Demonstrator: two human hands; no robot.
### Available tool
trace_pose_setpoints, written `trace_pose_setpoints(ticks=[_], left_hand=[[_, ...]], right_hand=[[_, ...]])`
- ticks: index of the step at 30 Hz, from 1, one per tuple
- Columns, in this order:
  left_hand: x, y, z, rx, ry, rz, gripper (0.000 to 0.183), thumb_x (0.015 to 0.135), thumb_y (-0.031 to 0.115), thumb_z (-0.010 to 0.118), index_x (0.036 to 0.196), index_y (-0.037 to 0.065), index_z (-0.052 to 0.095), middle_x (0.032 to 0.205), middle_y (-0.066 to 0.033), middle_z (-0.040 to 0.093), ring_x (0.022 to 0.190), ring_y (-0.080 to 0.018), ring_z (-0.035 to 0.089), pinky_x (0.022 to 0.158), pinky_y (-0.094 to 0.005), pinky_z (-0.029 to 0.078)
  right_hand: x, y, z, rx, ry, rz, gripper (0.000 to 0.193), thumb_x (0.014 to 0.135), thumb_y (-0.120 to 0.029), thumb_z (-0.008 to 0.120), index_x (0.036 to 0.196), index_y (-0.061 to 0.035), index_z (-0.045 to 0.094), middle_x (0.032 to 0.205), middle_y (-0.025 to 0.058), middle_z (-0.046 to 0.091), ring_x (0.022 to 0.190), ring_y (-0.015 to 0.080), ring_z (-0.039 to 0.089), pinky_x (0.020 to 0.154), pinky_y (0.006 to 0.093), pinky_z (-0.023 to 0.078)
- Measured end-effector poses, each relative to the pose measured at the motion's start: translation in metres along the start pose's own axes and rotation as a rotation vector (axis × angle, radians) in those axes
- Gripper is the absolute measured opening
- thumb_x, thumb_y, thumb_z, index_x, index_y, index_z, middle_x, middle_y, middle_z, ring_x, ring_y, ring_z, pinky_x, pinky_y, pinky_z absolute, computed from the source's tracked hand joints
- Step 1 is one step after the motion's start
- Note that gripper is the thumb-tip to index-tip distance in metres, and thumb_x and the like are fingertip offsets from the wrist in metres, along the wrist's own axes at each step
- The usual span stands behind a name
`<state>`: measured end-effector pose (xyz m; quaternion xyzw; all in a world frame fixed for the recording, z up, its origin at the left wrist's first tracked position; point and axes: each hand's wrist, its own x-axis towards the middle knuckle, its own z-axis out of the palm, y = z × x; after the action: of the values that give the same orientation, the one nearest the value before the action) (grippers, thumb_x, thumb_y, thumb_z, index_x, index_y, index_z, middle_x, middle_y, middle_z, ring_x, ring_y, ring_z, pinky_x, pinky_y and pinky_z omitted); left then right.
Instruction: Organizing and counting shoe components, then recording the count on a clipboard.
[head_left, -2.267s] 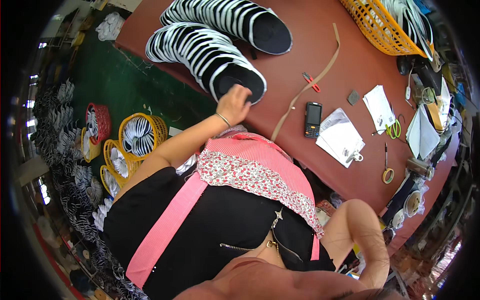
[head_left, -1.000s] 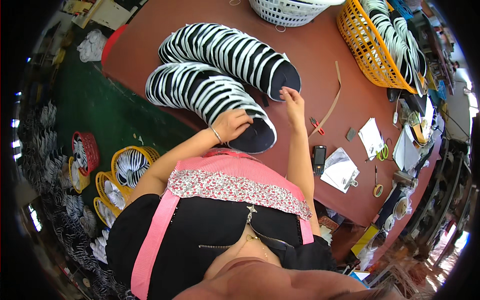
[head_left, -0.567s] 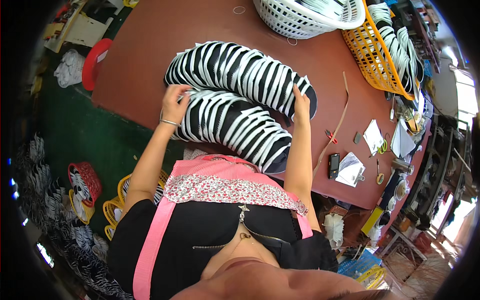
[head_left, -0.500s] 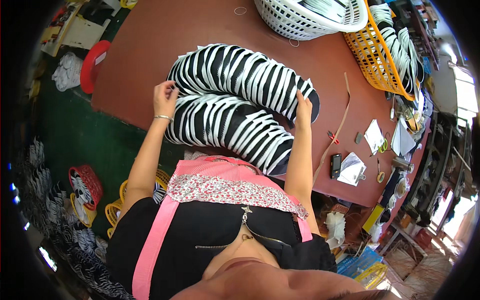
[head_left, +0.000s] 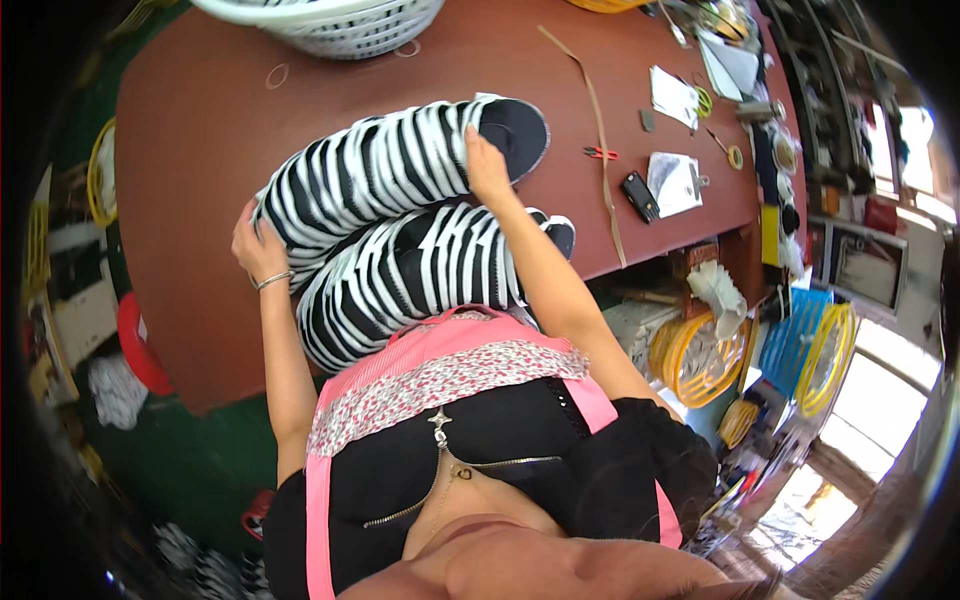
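**Two hands bracket the far row of soles**

Reddish-brown worktable (head_left: 200, 120) fills the view, carrying two long rows of black-and-white shoe soles lying side by side. At the far row (head_left: 390, 170), the left hand (head_left: 258, 248) presses flat against its left end, fingers spread, not clenched. That row's long axis climbs rightward to the right hand (head_left: 487, 165), laid open on the upper end. Both hands touch it; the near row (head_left: 420, 275) lies untouched just beneath, against the pink apron (head_left: 440, 375)

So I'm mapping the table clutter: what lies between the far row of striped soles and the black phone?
In the head view, between the far row of striped soles and the black phone lie a long tan strip and small red snips.
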<state>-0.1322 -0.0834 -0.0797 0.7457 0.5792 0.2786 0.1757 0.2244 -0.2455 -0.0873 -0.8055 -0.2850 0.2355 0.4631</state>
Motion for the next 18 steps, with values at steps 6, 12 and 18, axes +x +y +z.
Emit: trace_pose_setpoints(ticks=[6,12,18], left_hand=[[-0.014,0.229,0.1,-0.24,-0.449,0.797,0.036,0.095,0.024,0.064,0.131,0.018,0.066,0.141,-0.0079,0.06,0.13,-0.0308,0.053,0.113,-0.0505,0.035],[-0.021,0.228,0.17,0.211,-0.552,0.756,0.035,0.1,0.035,0.056,0.132,0.022,0.064,0.152,-0.0023,0.052,0.14,-0.0279,0.045,0.118,-0.0527,0.028],[-0.012,0.232,0.16,0.129,-0.541,0.689,0.033,0.099,0.03,0.055,0.13,0.019,0.064,0.141,-0.0043,0.06,0.132,-0.0272,0.052,0.113,-0.0453,0.034]], right_hand=[[0.003,0.023,0.005,0.574,0.214,0.477,0.019,0.094,-0.01,0.06,0.11,0.0012,0.06,0.104,0.0249,0.07,0.098,0.0335,0.068,0.088,0.0381,0.051],[0.009,0.061,-0.008,-0.279,-0.048,0.055,0.039,0.077,-0.03,0.081,0.104,-0.005,0.067,0.115,0.023,0.06,0.105,0.0415,0.063,0.091,0.0474,0.052],[0.023,0.056,-0.037,-0.274,-0.182,-0.101,0.05,0.074,-0.036,0.082,0.107,-0.0014,0.067,0.11,0.0208,0.062,0.096,0.0337,0.065,0.086,0.0435,0.056]])
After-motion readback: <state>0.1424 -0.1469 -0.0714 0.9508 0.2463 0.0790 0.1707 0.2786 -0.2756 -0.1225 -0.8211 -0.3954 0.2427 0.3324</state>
